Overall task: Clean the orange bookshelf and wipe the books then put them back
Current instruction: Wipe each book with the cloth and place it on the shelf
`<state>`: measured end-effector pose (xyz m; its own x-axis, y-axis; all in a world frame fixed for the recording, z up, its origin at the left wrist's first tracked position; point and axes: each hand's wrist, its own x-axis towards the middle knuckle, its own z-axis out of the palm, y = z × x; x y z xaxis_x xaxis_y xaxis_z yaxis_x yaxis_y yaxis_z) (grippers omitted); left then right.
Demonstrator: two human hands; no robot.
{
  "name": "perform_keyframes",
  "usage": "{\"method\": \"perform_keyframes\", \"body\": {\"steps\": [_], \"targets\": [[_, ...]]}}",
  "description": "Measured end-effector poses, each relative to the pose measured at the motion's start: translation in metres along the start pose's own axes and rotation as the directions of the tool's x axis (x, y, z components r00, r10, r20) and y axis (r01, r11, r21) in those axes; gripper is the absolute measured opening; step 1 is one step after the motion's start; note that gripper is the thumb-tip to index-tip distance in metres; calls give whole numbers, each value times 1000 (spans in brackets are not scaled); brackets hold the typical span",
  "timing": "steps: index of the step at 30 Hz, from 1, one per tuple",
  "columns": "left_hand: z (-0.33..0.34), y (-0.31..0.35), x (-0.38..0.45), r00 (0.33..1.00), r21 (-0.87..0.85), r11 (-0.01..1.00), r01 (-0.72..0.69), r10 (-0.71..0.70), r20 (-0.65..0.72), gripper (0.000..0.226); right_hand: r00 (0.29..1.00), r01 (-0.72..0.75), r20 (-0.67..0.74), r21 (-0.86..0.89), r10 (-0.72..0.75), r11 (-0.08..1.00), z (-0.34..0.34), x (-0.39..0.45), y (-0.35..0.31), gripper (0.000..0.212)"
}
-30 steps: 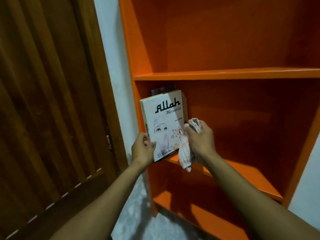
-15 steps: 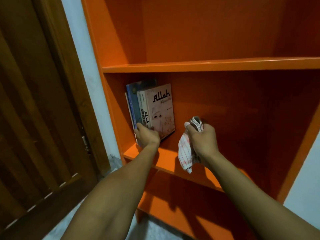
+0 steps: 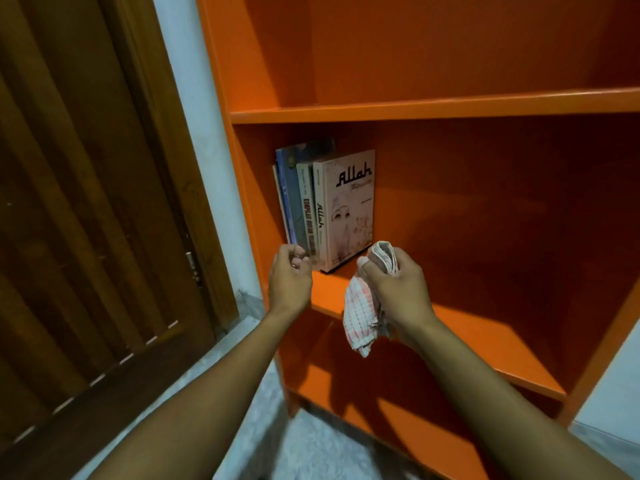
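The orange bookshelf fills the right of the view. Several books stand upright at the left end of its middle shelf. The white book titled "Allah" is the rightmost, next to a green-spined book and a blue book. My left hand hovers just in front of the books' lower edges with loosely curled fingers, holding nothing. My right hand grips a bunched red-and-white checked cloth at the shelf's front edge, right of the white book.
A dark wooden door stands at the left, with a strip of white wall between it and the shelf. Grey speckled floor lies below. The upper shelf and the middle shelf right of the books hold nothing.
The white book went from in front of the shelf to standing beside the other books. My left hand has let go of it and drawn back. My right hand kept the cloth.
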<state>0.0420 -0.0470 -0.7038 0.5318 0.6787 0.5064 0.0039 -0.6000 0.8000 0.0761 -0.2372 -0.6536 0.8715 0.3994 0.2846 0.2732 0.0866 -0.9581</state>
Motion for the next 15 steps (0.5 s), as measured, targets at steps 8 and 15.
{"method": "perform_keyframes", "body": {"steps": [8,15], "targets": [[-102,-82,-96,973,114,974,196,-208,103,5,972,-168,156,-54,175,984,48,-51,37,8],[-138,-156,-191,824,282,849,447,-514,240,18,889,-320,285,-174,359,931,97,-100,92,10]]}}
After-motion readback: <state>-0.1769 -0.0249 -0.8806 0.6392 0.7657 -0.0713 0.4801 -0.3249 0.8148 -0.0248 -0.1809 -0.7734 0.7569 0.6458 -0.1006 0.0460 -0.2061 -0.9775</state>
